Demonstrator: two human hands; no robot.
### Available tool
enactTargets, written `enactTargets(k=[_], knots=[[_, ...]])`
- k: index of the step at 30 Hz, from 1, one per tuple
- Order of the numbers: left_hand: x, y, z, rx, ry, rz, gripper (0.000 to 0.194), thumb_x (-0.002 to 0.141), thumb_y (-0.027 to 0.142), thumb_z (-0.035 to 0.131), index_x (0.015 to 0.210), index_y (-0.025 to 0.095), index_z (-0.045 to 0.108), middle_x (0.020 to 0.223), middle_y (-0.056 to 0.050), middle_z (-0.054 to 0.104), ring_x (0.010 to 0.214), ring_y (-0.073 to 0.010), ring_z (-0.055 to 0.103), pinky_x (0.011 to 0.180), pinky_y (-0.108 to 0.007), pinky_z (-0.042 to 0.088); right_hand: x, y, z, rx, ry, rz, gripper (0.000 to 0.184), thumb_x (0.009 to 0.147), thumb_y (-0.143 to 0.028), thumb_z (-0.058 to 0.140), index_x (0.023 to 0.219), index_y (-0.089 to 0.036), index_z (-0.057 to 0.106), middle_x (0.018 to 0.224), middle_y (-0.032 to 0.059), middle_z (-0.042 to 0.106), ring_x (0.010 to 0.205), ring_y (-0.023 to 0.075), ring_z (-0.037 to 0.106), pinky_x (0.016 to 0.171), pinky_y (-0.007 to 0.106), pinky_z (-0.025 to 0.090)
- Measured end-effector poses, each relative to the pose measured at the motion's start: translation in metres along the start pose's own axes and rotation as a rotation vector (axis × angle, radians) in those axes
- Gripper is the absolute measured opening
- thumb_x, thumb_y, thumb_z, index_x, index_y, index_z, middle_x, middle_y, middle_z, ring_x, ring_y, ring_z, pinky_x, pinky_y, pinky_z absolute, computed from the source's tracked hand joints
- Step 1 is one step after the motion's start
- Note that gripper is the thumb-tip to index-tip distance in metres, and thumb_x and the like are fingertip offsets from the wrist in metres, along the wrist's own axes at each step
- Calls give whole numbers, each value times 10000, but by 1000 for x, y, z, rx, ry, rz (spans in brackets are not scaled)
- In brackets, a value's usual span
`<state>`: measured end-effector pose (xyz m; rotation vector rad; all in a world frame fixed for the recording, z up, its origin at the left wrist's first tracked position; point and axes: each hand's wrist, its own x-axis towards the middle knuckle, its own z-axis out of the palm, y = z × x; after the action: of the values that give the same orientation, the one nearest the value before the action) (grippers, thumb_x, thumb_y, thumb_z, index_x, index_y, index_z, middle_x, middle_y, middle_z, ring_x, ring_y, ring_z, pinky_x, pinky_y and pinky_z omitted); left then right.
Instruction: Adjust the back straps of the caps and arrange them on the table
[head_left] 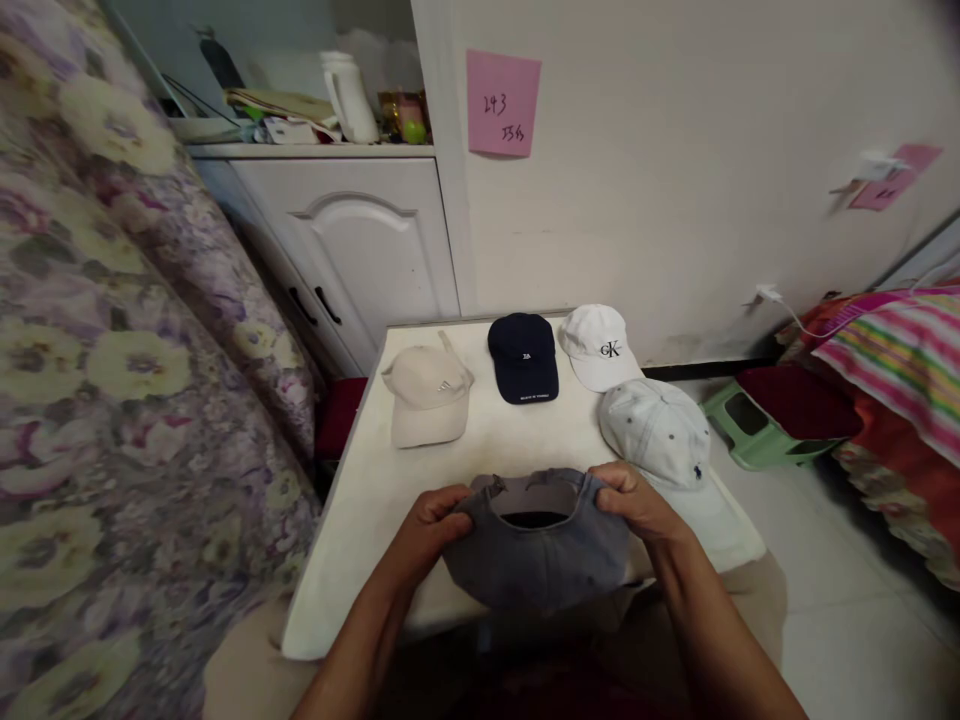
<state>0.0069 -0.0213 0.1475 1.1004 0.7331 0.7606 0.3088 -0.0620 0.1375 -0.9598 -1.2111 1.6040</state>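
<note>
A grey-blue baseball cap [540,570] is stretched between my two hands over the near edge of the table [360,540]. Its back opening and strap face up and away from me. My left hand [439,520] pinches the cap's left edge, thumb on the near side. On the other edge, my right hand [630,495] grips it with bent fingers. Beyond lie a beige cap [429,390], a navy cap [523,360] and a white cap [600,345] with black letters. A pale washed-grey cap [656,430] sits close by my right hand.
A floral curtain [127,400] hangs at the left beside a white cabinet [352,230]. The wall [660,180] rises behind the table. To the right stand a green stool [750,425] with a dark red top and a bed with a striped cover [900,350].
</note>
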Motion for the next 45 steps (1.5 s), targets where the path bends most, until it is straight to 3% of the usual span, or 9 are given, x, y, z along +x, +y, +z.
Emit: enactTargets(k=[4, 9, 13, 22, 25, 28, 33, 38, 45], knots=[[-8, 11, 4, 168, -22, 8, 239, 730, 370, 785, 847, 161, 780, 778, -56, 719, 694, -188, 613, 604, -231, 437, -1, 0, 8, -70, 16, -53, 428, 706, -576, 777, 642, -164, 680, 553, -29, 531, 498, 96, 388, 476, 212, 289], [-15, 17, 12, 271, -91, -13, 201, 769, 345, 741, 870, 174, 771, 765, -34, 698, 692, -172, 589, 606, -221, 410, 4, 1, 12, -157, -26, -82, 367, 759, -535, 747, 762, -169, 751, 640, -1, 625, 575, 125, 491, 554, 229, 368], [-18, 15, 18, 259, -49, -4, 178, 785, 343, 725, 844, 178, 756, 788, -33, 694, 728, -181, 595, 651, -237, 431, 0, 1, 10, -198, -21, -74, 267, 816, -444, 719, 869, -185, 760, 754, 20, 686, 669, 155, 566, 626, 247, 417], [-25, 25, 34, 449, 52, 100, 135, 894, 329, 634, 935, 215, 692, 866, -9, 668, 821, -181, 586, 737, -242, 424, -9, -29, 27, -331, -55, -88, 140, 834, -310, 690, 908, -199, 648, 792, -1, 620, 719, 148, 535, 629, 238, 393], [-24, 23, 37, 437, 72, 99, 153, 910, 345, 609, 916, 212, 686, 862, -9, 670, 825, -182, 583, 737, -243, 421, -5, -24, 36, -315, -76, -37, 174, 808, -320, 729, 811, -190, 613, 696, -31, 576, 630, 117, 490, 567, 222, 349], [-22, 21, 39, 411, 77, 116, 162, 913, 342, 600, 909, 207, 691, 841, -14, 676, 809, -182, 586, 737, -251, 422, 0, -18, 43, -272, -17, -3, 219, 801, -290, 738, 754, -194, 547, 653, -46, 557, 612, 108, 510, 562, 216, 352], [-22, 22, 44, 379, 58, 111, 154, 912, 322, 609, 885, 193, 691, 818, -19, 688, 776, -178, 588, 730, -265, 423, 5, -19, 51, -56, 1, 12, 226, 824, -325, 722, 870, -191, 546, 777, -5, 667, 620, 117, 614, 599, 236, 434], [-20, 19, 47, 370, 47, 92, 179, 918, 341, 607, 882, 188, 694, 825, -22, 690, 791, -177, 590, 741, -275, 421, 12, -19, 63, -4, -33, 41, 234, 839, -369, 716, 893, -178, 591, 644, -60, 567, 440, 59, 428, 439, 201, 294], [-16, 17, 50, 390, 74, 81, 156, 898, 329, 619, 877, 192, 692, 821, -7, 673, 785, -168, 579, 726, -265, 424, 18, -20, 82, -53, 33, 53, 261, 749, -309, 800, 811, -176, 585, 699, -44, 571, 621, 99, 491, 581, 222, 352]])
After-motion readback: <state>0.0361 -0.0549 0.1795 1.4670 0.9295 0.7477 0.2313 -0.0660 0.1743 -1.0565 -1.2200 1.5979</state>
